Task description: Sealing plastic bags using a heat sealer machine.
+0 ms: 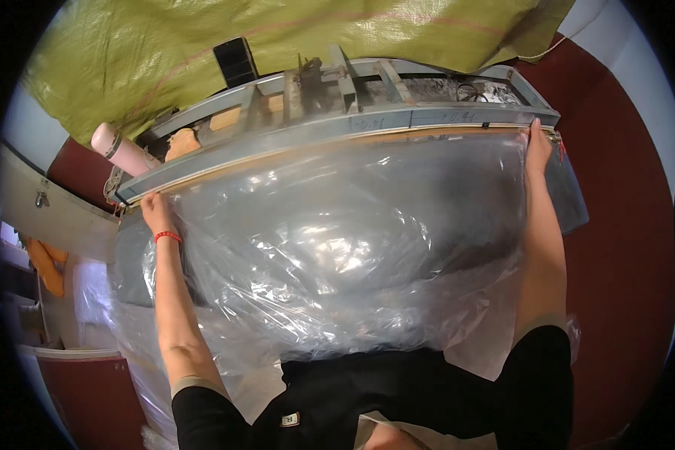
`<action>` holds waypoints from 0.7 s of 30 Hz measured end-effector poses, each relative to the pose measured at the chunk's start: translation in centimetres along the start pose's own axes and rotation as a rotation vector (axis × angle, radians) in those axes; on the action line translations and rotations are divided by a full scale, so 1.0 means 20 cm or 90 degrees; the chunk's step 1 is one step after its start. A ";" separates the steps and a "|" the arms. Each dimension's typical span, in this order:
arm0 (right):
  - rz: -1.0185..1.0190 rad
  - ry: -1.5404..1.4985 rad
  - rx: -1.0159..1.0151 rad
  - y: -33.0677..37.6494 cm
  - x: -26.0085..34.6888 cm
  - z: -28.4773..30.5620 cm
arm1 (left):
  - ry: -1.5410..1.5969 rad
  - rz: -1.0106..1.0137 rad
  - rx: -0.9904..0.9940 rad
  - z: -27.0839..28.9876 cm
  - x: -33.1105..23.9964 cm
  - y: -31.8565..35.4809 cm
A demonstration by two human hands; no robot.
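Note:
A wide sheet of clear plastic film [337,247] stretches between my two hands and hangs down toward my body over a dark grey surface. At its upper left corner my left hand [157,213], with a red bead bracelet at the wrist, pinches the film's edge. My right hand [538,150] grips the upper right corner, fingers closed, right up against the long metal bar [307,136]. That grey bar runs along the front of a metal frame, with the film's far edge lying along its light strip.
Behind the bar lie a pink bottle [124,148], an orange cloth [182,142] and a black phone [235,63]. A yellow-green woven sheet [292,30] covers the back. On the left stands a cabinet with a lock [42,198]; dark red wall [622,262] is to the right.

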State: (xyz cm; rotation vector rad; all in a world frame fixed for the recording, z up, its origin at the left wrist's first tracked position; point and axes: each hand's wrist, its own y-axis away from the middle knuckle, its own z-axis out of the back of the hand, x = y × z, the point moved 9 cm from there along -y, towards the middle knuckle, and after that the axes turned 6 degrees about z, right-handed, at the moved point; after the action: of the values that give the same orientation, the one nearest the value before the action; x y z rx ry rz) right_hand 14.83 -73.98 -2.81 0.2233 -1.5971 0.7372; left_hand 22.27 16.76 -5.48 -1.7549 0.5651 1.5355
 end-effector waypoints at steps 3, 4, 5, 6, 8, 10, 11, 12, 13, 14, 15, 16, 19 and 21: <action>0.199 0.189 0.028 0.09 0.28 0.11 | -0.091 -0.032 0.182 -0.11 -0.19 0.18; 0.176 0.197 0.033 0.07 0.25 0.19 | -0.094 -0.086 0.196 -0.08 -0.27 0.23; 0.180 0.159 -0.045 0.06 0.26 0.33 | -0.103 -0.115 0.221 -0.09 -0.33 0.31; 0.181 0.199 -0.116 0.10 0.30 0.44 | -0.088 -0.096 0.256 -0.11 -0.38 0.40; 0.243 0.324 -0.175 0.03 0.32 0.71 | -0.052 -0.088 0.334 -0.22 -0.52 0.61; 0.392 0.608 -0.312 0.07 0.51 0.77 | -0.032 -0.101 0.392 -0.29 -0.64 0.76; 0.513 0.572 -0.266 0.17 0.66 0.62 | -0.027 -0.101 0.411 -0.30 -0.69 0.83; 0.501 0.430 -0.154 0.28 0.76 0.40 | -0.007 -0.081 0.414 -0.30 -0.73 0.89; 0.483 0.288 -0.044 0.45 0.89 0.12 | 0.013 -0.061 0.416 -0.28 -0.75 0.93; 0.446 0.280 0.095 0.70 1.02 -0.20 | -0.004 -0.039 0.407 -0.23 -0.74 0.95; 0.424 0.201 0.240 0.91 1.10 -0.46 | -0.006 -0.039 0.396 -0.17 -0.76 0.96; 0.411 0.129 0.386 1.14 1.19 -0.67 | -0.010 -0.043 0.401 -0.15 -0.77 0.98; 0.608 0.019 0.631 1.78 1.32 -1.09 | -0.041 -0.064 0.409 -0.09 -0.85 1.02; 0.597 -0.066 0.675 2.00 1.31 -1.21 | -0.148 -0.215 0.442 -0.11 -0.97 1.08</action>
State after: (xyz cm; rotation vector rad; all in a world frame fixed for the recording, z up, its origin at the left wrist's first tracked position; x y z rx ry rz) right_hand 8.16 -22.13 8.73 0.2623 -1.2042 2.3065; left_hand 4.14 -1.32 8.43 -1.0587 0.5600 1.1016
